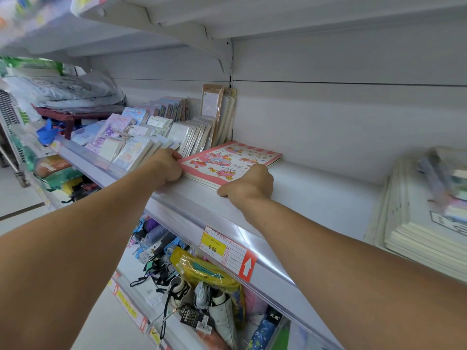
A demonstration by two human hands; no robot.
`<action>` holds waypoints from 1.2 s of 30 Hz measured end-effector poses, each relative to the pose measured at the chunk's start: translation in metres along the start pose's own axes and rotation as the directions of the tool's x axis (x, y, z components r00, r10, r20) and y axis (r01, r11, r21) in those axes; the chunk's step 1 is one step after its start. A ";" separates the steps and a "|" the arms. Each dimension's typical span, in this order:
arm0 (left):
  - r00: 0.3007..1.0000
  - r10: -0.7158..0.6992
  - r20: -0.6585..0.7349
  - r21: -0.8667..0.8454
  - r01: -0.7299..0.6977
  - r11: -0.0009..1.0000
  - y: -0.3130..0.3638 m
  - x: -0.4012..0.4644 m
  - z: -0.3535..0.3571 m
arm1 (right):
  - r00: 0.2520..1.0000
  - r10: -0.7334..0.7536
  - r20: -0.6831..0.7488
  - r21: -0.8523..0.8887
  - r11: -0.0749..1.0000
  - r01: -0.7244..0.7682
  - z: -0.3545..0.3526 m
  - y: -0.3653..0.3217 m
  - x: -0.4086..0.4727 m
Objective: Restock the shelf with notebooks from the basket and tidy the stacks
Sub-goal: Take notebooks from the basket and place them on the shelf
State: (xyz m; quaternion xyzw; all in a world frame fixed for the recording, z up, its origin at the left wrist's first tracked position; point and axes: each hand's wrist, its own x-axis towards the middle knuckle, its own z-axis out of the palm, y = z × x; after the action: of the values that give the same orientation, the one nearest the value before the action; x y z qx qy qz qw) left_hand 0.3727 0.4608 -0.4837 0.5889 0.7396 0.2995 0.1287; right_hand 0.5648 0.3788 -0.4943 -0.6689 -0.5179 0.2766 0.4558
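Observation:
A small stack of pink notebooks (228, 161) with cartoon animals on the top cover lies flat on the white shelf (316, 195). My left hand (168, 165) grips the stack's near left corner, fingers curled over the top edge. My right hand (249, 183) grips the stack's near right corner, thumb along the front edge. Both arms reach up from below. No basket is in view.
Left of the stack stand rows of packaged notepads (141, 140) and tall brown packs (217, 112). A blurred stack of white notebooks (424, 223) sits at the right. A price label (227, 251) is on the shelf rail. Umbrellas (202, 294) fill the shelf below.

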 end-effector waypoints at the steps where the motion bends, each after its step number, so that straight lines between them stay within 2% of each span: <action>1: 1.000 0.007 0.005 0.012 -0.008 1.000 0.001 0.000 0.001 | 1.000 0.002 0.000 -0.001 1.000 -0.002 0.001 0.000 0.001; 8: 0.998 0.019 -0.053 0.126 -0.012 0.992 0.001 -0.003 0.001 | 0.997 -0.070 -0.012 -0.103 0.992 0.069 0.007 -0.003 0.000; 13: 0.996 0.002 -0.089 0.181 0.014 0.983 0.005 -0.011 -0.001 | 0.996 -0.083 0.013 -0.114 0.990 0.084 0.004 0.000 0.002; 16: 0.999 0.024 -0.049 0.171 -0.015 0.985 0.009 -0.023 -0.017 | 0.998 -0.008 0.061 -0.080 0.997 0.013 -0.004 -0.001 0.000; 19: 0.992 0.108 -0.060 0.079 -0.103 0.992 0.008 -0.050 -0.044 | 0.970 0.148 0.194 0.083 0.983 -0.166 -0.020 -0.012 -0.008; 22: 0.969 0.206 -0.138 -0.031 -0.212 0.977 -0.002 -0.098 -0.065 | 0.934 0.202 0.295 0.023 0.976 -0.218 -0.038 -0.033 -0.023; 24: 0.954 0.256 -0.159 -0.111 -0.275 0.955 -0.014 -0.135 -0.069 | 0.966 0.136 0.219 -0.141 0.984 -0.107 -0.043 -0.043 -0.039; 26: 0.960 0.239 -0.144 -0.214 -0.266 0.940 -0.029 -0.172 -0.067 | 0.991 -0.125 0.039 -0.256 0.958 0.131 -0.046 -0.041 -0.066; 27: 0.967 0.211 -0.144 -0.273 -0.243 0.931 -0.037 -0.191 -0.064 | 0.952 -0.303 -0.052 -0.217 0.933 0.285 -0.049 -0.036 -0.086; 28: 0.971 0.182 -0.157 -0.324 -0.224 0.919 -0.045 -0.209 -0.059 | 0.872 -0.471 -0.134 -0.133 0.881 0.455 -0.051 -0.029 -0.111; 29: 0.971 0.152 -0.187 -0.357 -0.211 0.910 -0.055 -0.230 -0.052 | 0.791 -0.582 -0.186 -0.036 0.809 0.587 -0.052 -0.019 -0.139; 30: 0.970 0.114 -0.216 -0.371 -0.190 0.909 -0.066 -0.254 -0.043 | 0.742 -0.646 -0.181 0.045 0.748 0.662 -0.048 -0.007 -0.168; 31: 0.976 0.058 -0.208 -0.376 -0.135 0.917 -0.081 -0.281 -0.029 | 0.738 -0.667 -0.104 0.088 0.733 0.675 -0.043 0.011 -0.199; 32: 0.990 -0.018 -0.140 -0.372 -0.036 0.927 -0.097 -0.310 -0.011 | 0.764 -0.643 0.047 0.108 0.764 0.636 -0.034 0.037 -0.228; 33: 0.994 -0.111 -0.022 -0.358 0.095 0.929 -0.118 -0.341 0.010 | 0.801 -0.542 0.254 0.088 0.838 0.539 -0.025 0.067 -0.256; 34: 0.966 -0.227 0.124 -0.338 0.256 0.906 -0.140 -0.374 0.033 | 0.800 -0.363 0.478 -0.002 0.910 0.414 -0.015 0.104 -0.284; 35: 0.903 -0.345 0.254 -0.310 0.414 0.856 -0.163 -0.409 0.052 | 0.746 -0.130 0.653 -0.143 0.946 0.291 -0.008 0.141 -0.310; 36: 0.832 -0.440 0.337 -0.268 0.532 0.803 -0.186 -0.443 0.069 | 0.675 0.086 0.733 -0.291 0.936 0.197 -0.005 0.179 -0.332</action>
State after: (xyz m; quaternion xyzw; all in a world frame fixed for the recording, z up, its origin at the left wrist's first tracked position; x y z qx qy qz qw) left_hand 0.3830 0.0373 -0.7203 0.3789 0.7776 0.3033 0.3997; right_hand 0.5446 0.0553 -0.6868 -0.5538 -0.7175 0.4122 0.0922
